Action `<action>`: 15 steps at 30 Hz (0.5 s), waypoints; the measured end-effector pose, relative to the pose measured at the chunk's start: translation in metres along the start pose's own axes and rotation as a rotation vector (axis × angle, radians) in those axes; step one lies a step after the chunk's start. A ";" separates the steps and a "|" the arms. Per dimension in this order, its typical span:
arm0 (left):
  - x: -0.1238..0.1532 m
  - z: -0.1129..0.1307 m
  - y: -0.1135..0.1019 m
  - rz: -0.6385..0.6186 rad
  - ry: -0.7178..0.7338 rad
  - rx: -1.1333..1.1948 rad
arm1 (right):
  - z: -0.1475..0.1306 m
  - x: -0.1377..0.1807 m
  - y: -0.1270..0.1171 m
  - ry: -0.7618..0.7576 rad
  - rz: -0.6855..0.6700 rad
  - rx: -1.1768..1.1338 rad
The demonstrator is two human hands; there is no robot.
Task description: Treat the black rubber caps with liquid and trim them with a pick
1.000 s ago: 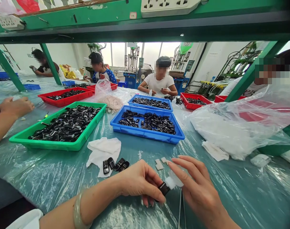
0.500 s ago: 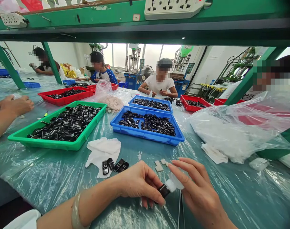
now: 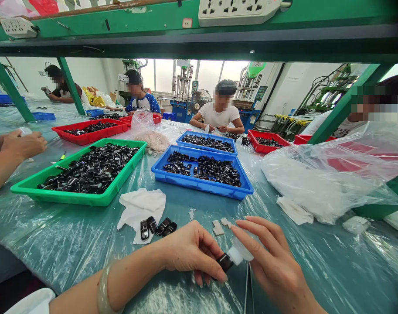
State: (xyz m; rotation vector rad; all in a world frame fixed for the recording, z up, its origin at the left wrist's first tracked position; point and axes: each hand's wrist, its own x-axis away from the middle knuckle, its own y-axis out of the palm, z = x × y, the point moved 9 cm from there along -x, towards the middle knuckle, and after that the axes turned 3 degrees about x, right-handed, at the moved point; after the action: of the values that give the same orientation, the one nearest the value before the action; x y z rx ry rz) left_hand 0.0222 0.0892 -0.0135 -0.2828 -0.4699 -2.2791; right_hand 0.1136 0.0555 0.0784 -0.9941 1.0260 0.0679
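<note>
Left hand: While its thumb and fingers (image 3: 199, 250) pinch a black part (image 3: 225, 262), the part's end juts rightward above the table (image 3: 336, 257).
Right hand (image 3: 277, 257): holds a white piece (image 3: 235, 256) in outstretched fingers; thumb hidden, firmness cannot be told.
Black part: end meets the white piece in this view. Best kept steady, fingertips clear of that end, pressure light.
Cloth (image 3: 143, 202): spare parts (image 3: 148, 228) on and beside it; probably best left clear of the wrist.

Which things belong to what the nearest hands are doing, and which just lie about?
Likely in use:
black piece, in left hand
translucent white item, in right hand
nearest blue tray of similar pieces

Seemingly lying about:
clear plastic bag
white scrap beside it
</note>
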 end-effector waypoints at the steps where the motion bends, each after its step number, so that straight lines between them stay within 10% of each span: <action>1: 0.000 0.000 0.000 0.001 -0.001 0.000 | 0.000 0.000 0.000 -0.001 -0.001 0.002; 15: -0.002 -0.001 0.000 -0.010 0.014 0.017 | -0.001 -0.003 -0.004 -0.017 0.019 0.028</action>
State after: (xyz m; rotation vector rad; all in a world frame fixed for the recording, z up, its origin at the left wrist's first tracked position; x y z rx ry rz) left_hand 0.0231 0.0903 -0.0151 -0.2560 -0.4846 -2.2842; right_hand 0.1125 0.0536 0.0831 -0.9572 1.0184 0.0770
